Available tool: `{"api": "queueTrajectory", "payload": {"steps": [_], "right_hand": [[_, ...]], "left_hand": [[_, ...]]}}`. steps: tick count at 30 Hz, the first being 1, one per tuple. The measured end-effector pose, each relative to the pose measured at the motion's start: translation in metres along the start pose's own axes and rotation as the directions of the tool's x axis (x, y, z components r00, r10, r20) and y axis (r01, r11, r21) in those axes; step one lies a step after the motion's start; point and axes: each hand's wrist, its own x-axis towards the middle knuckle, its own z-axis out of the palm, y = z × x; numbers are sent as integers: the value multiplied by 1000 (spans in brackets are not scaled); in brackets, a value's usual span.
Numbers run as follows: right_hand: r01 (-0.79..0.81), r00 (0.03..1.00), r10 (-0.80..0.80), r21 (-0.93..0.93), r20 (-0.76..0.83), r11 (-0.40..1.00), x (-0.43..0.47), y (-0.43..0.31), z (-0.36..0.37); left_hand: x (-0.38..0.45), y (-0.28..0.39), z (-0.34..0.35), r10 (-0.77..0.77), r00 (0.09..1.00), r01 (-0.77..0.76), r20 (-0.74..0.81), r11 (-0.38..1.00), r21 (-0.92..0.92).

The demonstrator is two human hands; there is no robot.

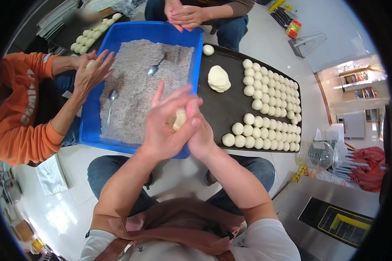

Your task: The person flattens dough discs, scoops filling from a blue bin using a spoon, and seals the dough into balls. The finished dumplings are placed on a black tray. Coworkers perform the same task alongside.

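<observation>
My left hand [166, 122] and my right hand [199, 129] come together over the near right corner of a blue plastic tub [137, 150]. A pale dough ball [179, 119] shows between the two palms, partly hidden by my fingers. The tub holds a greyish crumbly filling [134, 98]. One metal spoon [153, 69] lies on the filling towards the back, another [113, 95] near the left side. Right of the tub, a dark baking tray [215, 114] bears rows of round dough balls [269, 111], a flattened stack of dough [219, 79] and a single ball [208, 50] by its far left corner.
A co-worker in an orange sleeve [29, 143] works at the tub's left, dough between the hands [91, 70]. Another person's hands [186, 16] meet over the far rim. A second tray of dough balls [88, 38] stands at far left. A clear plastic bottle [317, 153] is at right.
</observation>
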Motion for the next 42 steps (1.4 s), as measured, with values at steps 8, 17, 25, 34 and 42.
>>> {"api": "queueTrajectory", "payload": {"steps": [8,17,25,34,42], "right_hand": [[-100,995,100,13,-20,995,-1,-7,-4],[-36,997,39,-41,63,999,-1,-5,-13],[-95,995,95,-4,14,996,0,0,-6],[-91,996,91,-13,-20,996,1,6,-7],[-70,997,69,93,18,993,9,4,-5]], "left_hand": [[-14,-11,2,-18,1000,17,-22,999,-47],[-3,0,9,-72,988,37,-136,971,-238],[-6,-3,3,-69,993,46,-100,977,-209],[-5,-5,5,-76,994,61,-82,983,-172],[-3,0,8,-119,987,91,-107,966,-243]]}}
